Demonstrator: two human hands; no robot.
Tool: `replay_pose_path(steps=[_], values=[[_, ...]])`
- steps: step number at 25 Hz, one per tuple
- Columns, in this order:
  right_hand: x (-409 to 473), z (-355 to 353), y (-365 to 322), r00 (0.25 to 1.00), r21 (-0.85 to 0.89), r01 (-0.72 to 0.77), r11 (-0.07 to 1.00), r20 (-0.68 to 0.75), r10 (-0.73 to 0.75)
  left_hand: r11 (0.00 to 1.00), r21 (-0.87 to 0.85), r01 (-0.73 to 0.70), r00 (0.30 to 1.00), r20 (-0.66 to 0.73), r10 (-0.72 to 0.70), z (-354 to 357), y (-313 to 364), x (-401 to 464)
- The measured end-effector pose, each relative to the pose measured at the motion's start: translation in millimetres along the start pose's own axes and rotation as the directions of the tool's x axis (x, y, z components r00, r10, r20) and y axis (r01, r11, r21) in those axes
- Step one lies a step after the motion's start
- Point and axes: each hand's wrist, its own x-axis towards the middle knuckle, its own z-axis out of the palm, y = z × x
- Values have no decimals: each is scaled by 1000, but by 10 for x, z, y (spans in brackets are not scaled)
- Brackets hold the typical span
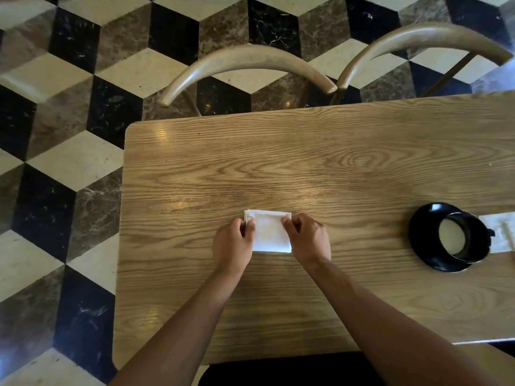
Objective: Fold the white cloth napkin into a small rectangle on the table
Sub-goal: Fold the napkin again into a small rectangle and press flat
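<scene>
The white cloth napkin (269, 232) lies on the wooden table (306, 168) as a small folded rectangle, near the middle of the table's near half. My left hand (232, 243) pinches its left edge close to the far left corner. My right hand (306, 238) pinches the right edge close to the far right corner. Both hands cover the napkin's side edges; its far edge and near edge show between them.
A black ring-shaped holder (426, 227) stands at the right, with another white napkin (501, 232) beside it at the frame edge. Two curved wooden chair backs (248, 62) (423, 37) stand beyond the table's far edge. Tiled floor lies to the left.
</scene>
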Motion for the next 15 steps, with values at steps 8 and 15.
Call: replay_pose_path(steps=[8, 15], values=[[2, 26, -53, 999, -9, -45, 999, -6, 45, 901, 385, -201, 975, -9, 222, 75, -66, 16], [-112, 85, 0, 922, -25, 309, 951, -235, -307, 845, 328, -422, 840, -210, 501, 39, -76, -111]])
